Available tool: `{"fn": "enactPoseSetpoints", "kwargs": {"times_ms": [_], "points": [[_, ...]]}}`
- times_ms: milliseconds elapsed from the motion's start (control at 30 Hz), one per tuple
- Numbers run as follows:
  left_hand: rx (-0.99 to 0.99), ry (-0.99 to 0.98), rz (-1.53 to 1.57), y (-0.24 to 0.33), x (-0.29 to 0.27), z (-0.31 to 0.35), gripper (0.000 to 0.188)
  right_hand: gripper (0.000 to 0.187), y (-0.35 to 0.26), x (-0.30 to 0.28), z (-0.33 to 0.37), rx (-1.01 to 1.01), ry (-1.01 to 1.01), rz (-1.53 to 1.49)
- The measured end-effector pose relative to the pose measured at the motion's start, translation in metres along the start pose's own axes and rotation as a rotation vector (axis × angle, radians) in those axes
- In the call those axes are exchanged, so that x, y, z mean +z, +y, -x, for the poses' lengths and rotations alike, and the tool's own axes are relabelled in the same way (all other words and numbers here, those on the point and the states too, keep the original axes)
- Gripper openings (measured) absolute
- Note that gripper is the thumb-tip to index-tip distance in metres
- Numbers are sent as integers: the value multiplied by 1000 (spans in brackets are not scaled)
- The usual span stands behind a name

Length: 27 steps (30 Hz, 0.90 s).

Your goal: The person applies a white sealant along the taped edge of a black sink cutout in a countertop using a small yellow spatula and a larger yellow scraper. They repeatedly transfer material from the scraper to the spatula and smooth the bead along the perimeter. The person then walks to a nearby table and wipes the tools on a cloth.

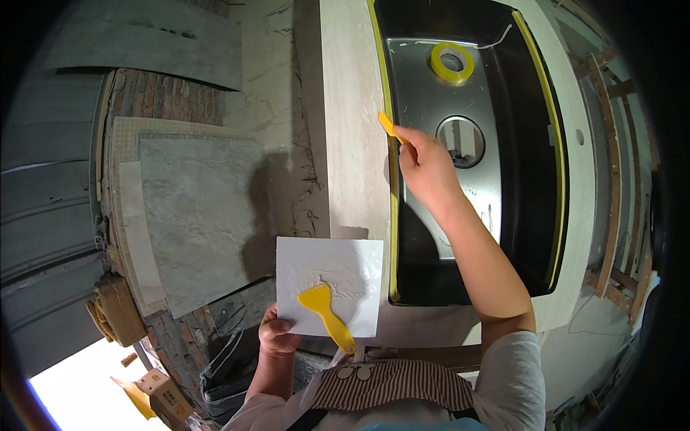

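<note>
My right hand [425, 167] pinches a small yellow scraper [387, 123], its tip at the taped left edge of a black sink [527, 165]. Yellow masking tape [393, 244] runs along that edge, where the sink meets the pale countertop [356, 144]. My left hand [278, 332] grips the lower left corner of a square white board [295, 262]. Smears of pale paste [345, 287] lie on the board. Across it rests a larger yellow putty knife [323, 305], its handle past the near edge. The fingers under the board are hidden.
A roll of yellow tape [436, 70] lies in the sink, beyond the round drain hole [478, 140]. Grey tile slabs [205, 208] lean at the left by a brick wall [169, 100]. A wooden frame [611, 179] stands at the right.
</note>
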<state>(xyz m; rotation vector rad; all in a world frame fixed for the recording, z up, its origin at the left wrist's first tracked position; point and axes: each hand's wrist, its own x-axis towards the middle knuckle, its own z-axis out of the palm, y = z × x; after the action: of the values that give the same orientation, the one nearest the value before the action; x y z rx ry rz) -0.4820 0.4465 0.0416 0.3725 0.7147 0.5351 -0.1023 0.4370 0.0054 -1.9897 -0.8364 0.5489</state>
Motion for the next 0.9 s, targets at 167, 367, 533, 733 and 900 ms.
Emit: {"fn": "enactPoseSetpoints", "kwargs": {"times_ms": [167, 367, 533, 733, 900], "points": [[-4, 17, -6, 0, -1, 1, 51, 27, -14, -13, -3, 32, 7, 54], [-17, 34, -15, 2, 0, 1, 51, 28, -7, -2, -33, 6, 108, 60], [-4, 25, -16, 1, -6, 2, 52, 29, -11, 2, -39, 25, 85, 86], [14, 30, -19, 1, 1, 3, 52, 31, -28, -10, -28, 123, -65, 187], [28, 24, -26, 3, 1, 4, 50, 31, -32, -16, -5, 76, -126, 267]]}}
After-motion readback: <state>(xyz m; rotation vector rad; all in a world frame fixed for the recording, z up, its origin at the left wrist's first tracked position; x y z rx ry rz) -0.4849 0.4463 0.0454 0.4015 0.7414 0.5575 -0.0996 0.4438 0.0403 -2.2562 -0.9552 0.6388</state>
